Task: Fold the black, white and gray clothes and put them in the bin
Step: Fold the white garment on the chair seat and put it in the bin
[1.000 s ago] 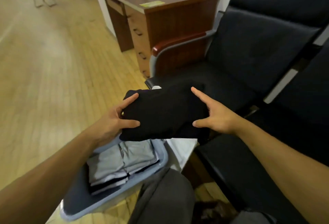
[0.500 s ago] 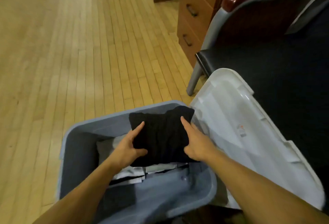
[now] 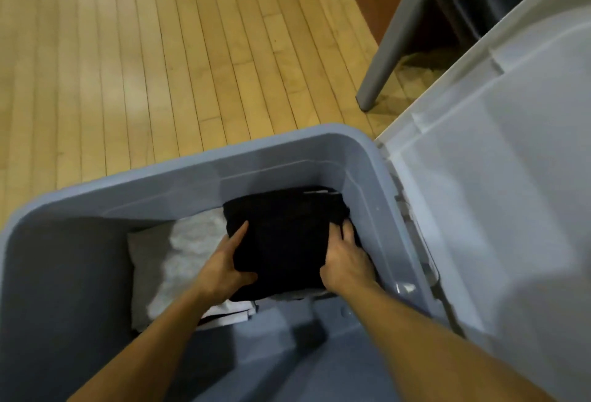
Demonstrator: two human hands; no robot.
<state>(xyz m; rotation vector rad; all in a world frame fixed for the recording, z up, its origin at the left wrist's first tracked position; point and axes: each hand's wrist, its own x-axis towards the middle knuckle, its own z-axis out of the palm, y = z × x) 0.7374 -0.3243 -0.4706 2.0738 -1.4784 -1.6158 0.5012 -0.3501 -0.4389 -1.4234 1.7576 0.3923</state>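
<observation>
- While both hands reach down into the gray bin [image 3: 179, 174], the folded black garment [image 3: 281, 238] sits between them on the stack.
- Left hand [image 3: 224, 269] grips its left edge, thumb on top; right hand [image 3: 347, 259] grips the right edge, fingers curled into the cloth.
- Gray and white folded clothes [image 3: 179, 254] lie under and left of the hands.
- Black piece looks nearly placed, not yet let go; can't tell whether more clothes are left.
- White lid [image 3: 499, 197] stands open to the right of the right hand.

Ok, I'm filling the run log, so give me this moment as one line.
stage: placing | left hand: grips folded black garment | right hand: grips garment | location: inside gray bin, atop lighter folded clothes
</observation>
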